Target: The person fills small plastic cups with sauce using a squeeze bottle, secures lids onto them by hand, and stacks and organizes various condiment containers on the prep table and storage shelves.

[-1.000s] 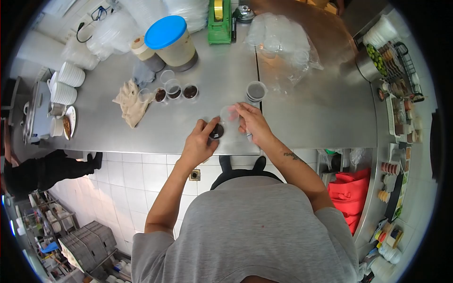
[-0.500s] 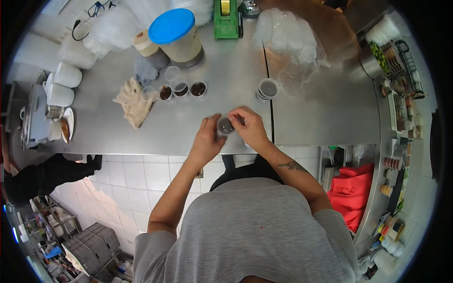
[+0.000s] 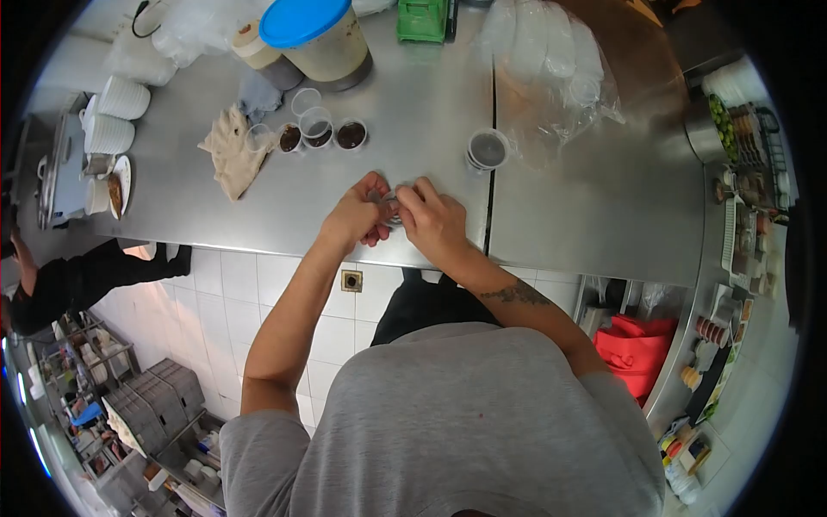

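Note:
Near the front edge of the steel table [image 3: 413, 112], a small clear cup [image 3: 391, 209] with a lid sits between my two hands, mostly covered by fingers. My left hand [image 3: 356, 214] wraps round its left side. The fingers of my right hand [image 3: 429, 215] are bent onto its lid and right side. Further back stand small cups of dark sauce [image 3: 351, 134], with clear lids around them, one lid [image 3: 306, 102] behind. A stack of clear cups [image 3: 488, 150] is to the right, beyond my right hand.
A beige cloth [image 3: 231, 155] lies at the left. Behind are a tub with a blue lid [image 3: 305, 21], a green tape dispenser [image 3: 422, 21] and bagged plastic cups [image 3: 551, 52]. White bowls [image 3: 109, 134] stand far left, near another person [image 3: 95, 276].
A second ago my right hand held a clear lid apart from the sauce cup; now the lid is on the cup and both hands close round it. The view has shifted.

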Motion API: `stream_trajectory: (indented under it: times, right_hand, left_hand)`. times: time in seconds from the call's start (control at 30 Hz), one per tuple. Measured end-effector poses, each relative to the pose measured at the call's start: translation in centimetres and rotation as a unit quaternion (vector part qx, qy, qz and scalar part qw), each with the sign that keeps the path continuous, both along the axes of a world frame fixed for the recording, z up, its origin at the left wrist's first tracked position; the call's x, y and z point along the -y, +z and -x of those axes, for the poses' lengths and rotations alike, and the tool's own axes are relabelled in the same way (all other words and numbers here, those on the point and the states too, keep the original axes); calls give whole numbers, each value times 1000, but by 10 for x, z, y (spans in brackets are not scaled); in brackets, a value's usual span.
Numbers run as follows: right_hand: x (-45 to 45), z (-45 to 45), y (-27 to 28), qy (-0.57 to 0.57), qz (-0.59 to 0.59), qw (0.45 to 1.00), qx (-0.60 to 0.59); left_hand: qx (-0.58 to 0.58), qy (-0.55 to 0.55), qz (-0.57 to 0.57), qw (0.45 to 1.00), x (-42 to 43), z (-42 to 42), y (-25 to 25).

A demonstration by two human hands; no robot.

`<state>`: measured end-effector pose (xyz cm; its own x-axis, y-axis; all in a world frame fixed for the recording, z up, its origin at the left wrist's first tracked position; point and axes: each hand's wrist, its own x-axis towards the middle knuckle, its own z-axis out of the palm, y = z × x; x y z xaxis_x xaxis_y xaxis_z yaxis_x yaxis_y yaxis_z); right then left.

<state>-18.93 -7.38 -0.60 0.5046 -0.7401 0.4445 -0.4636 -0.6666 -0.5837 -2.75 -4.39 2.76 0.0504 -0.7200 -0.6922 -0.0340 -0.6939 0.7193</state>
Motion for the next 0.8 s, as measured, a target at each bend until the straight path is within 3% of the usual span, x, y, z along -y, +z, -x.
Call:
stream_trajectory:
  times: [0.13, 0.33, 0.43, 0.57, 0.67, 0.73, 0.77, 0.8]
  right_hand:
    - [-2, -4, 1, -20, 33, 997, -65]
    - [-8, -2, 1, -6, 7, 998, -62]
    - [-3, -2, -7, -4, 10, 1000, -23]
    - [-6, -3, -12, -9, 5, 1000, -24]
    - [-11, -1, -9, -20, -8, 998, -55]
    - [-8, -1, -8, -23, -33, 999, -23]
    - [-9, 1, -6, -31, -109, 992, 54]
    - [-9, 8, -3, -39, -181, 974, 132]
  left_hand:
    - [24, 24, 35, 999, -10, 11, 8]
    - [82, -23, 45, 995, -10, 15, 10]
    - [37, -26, 83, 995, -18, 13, 10]
    - [-5, -30, 35, 999, -11, 3, 11]
    - [102, -58, 69, 991, -6, 10, 8]
    - [266, -79, 265, 924, -11, 12, -14]
    - [344, -87, 357, 864, -11, 10, -24]
    - [349, -75, 379, 854, -5, 10, -19]
